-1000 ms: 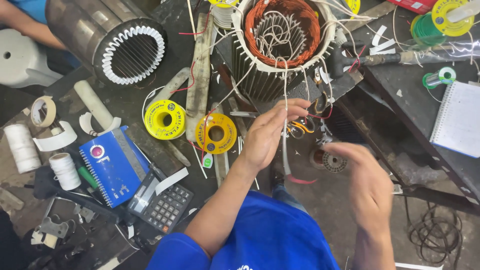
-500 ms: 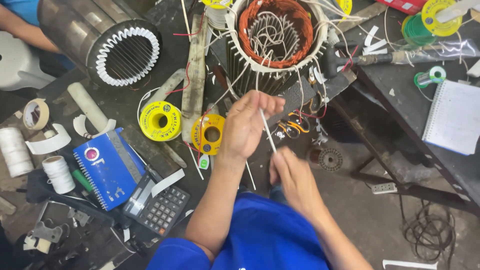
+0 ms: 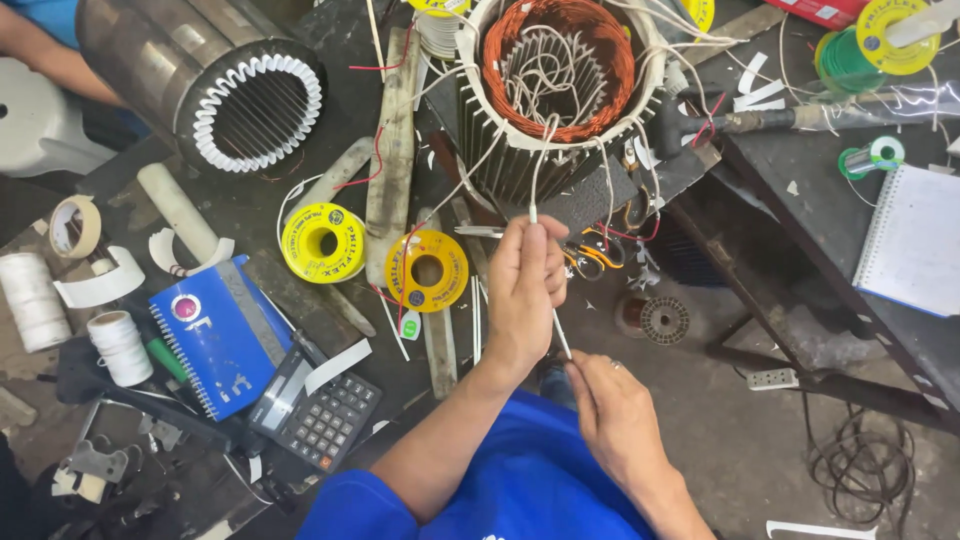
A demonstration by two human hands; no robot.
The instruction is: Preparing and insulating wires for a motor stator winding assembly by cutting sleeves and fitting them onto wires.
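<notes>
A finned motor stator with copper windings and white sleeved leads stands at the top centre of the bench. One thin white sleeve runs down from it. My left hand is closed around the upper part of that sleeve, just below the stator. My right hand pinches the sleeve's lower end, close to my blue shirt. Both hands are near each other, left above right.
Two yellow wire spools lie left of my hands. A blue notebook, calculator, tape roll and white thread spools sit lower left. A second empty stator lies upper left, a white spiral pad right.
My right hand has come in from the far right to just below my left hand. My left hand has closed on the white sleeve and now holds it steady.
</notes>
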